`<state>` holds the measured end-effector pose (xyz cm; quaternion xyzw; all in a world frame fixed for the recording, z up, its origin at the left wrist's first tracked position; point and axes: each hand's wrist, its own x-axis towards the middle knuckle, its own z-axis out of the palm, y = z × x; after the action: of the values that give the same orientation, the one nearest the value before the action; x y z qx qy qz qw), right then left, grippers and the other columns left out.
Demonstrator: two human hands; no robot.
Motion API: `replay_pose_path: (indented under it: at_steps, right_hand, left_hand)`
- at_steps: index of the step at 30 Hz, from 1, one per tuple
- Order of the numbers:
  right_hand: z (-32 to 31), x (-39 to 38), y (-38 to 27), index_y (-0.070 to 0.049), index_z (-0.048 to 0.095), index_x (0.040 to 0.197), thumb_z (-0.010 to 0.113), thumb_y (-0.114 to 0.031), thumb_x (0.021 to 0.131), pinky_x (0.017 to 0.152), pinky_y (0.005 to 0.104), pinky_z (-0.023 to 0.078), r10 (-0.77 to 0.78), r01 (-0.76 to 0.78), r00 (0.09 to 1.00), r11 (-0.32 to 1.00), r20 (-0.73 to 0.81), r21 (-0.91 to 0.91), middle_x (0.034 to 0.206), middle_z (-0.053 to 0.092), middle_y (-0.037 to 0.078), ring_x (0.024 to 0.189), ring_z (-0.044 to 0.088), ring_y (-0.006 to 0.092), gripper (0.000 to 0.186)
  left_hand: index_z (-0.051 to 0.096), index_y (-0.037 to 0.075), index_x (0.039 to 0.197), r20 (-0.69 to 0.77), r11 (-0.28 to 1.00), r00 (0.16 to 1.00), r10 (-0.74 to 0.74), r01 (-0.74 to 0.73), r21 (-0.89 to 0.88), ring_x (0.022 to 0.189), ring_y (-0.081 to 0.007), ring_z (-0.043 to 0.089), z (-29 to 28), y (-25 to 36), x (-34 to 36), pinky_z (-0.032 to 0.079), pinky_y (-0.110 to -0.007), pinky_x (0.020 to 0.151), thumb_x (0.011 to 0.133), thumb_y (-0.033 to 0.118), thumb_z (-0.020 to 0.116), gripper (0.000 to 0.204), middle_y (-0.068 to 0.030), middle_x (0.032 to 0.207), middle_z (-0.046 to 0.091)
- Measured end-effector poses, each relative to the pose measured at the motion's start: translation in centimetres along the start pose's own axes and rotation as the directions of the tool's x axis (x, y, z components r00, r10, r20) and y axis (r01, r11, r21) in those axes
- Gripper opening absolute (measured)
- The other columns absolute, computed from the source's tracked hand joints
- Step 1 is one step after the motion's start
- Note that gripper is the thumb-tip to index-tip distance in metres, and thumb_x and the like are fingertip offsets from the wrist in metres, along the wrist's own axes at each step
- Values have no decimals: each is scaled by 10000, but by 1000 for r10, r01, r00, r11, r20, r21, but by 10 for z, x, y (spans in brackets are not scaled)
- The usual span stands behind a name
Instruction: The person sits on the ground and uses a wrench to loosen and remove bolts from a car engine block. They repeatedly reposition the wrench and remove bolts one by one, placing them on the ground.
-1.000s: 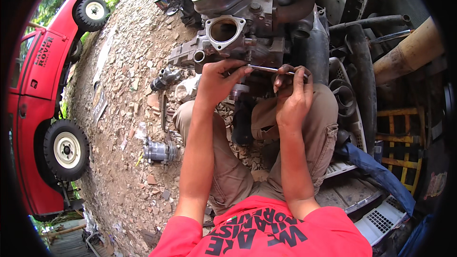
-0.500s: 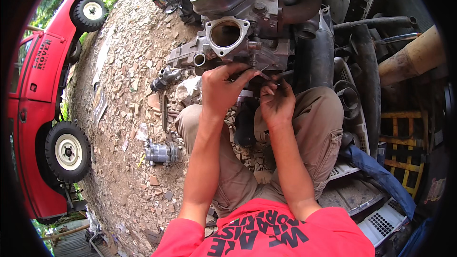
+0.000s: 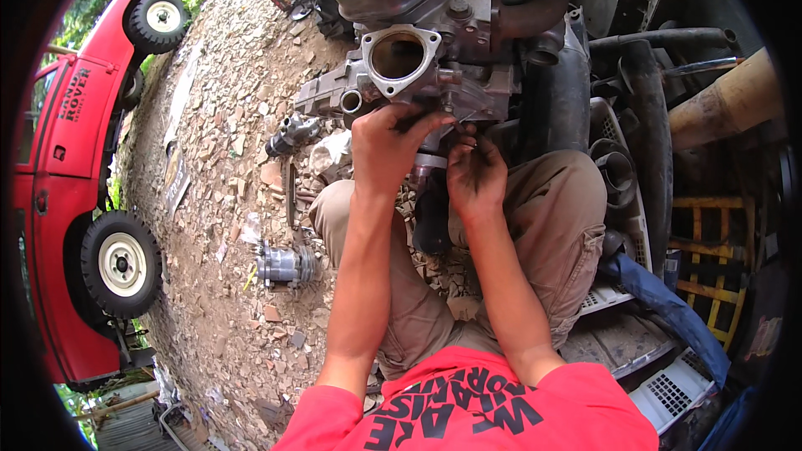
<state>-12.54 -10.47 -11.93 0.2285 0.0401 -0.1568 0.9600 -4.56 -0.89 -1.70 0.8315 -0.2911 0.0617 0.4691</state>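
Right in front of me stands a greasy grey engine [image 3: 418,17], with a three-bolt round flange [image 3: 433,43] facing up toward me. Just below that flange is my left hand [image 3: 386,150], thumb and forefinger pinched on a small thin piece too small to name. Fingertips curled together, my right hand [image 3: 478,177] meets it from the right, palm turned up. What lies in the right fingers is too dark and small to make out. Both hands are close to the engine's lower side, between my knees.
A ribbed metal cylindrical part [image 3: 284,266] and a small pipe fitting [image 3: 292,132] lie on the stony ground to the left. Black pipes [image 3: 643,108], a bamboo pole [image 3: 727,100] and a white crate [image 3: 672,392] crowd the right. A red vehicle [image 3: 75,159] stands far left.
My right hand has shifted slightly left and its fingers have curled in closer to the left fingertips. The left hand stays nearly in place, still pinching.
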Motion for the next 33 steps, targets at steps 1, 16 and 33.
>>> replay_pose_path:
  at_steps: [1,16,33]
  right_hand:
    - [-1,2,-1,27,503,953,410,-120,943,755,297,493,-35,36,999,999,4,-40,937,550,145,826,542,202,175]
    - [96,-47,2,-85,422,842,360,-355,1024,540,323,501,-288,508,856,316,430,-801,748,539,89,657,580,199,332]
    - [95,-50,13,-75,400,845,369,-338,1026,468,269,405,-394,458,865,367,310,-810,687,452,51,573,483,148,321]
  left_hand:
    - [716,-25,805,2,999,1000,19,-19,28,554,-91,598,0,-1,1,469,-257,541,694,186,823,262,-87,642,672]
    - [650,-19,901,104,982,980,172,-162,-97,540,-103,520,3,-1,-3,425,-272,538,788,162,754,237,-81,600,585]
    - [676,-5,901,104,976,979,178,-162,-144,596,-129,572,-6,-7,-4,445,-267,565,795,136,748,191,-81,696,650]
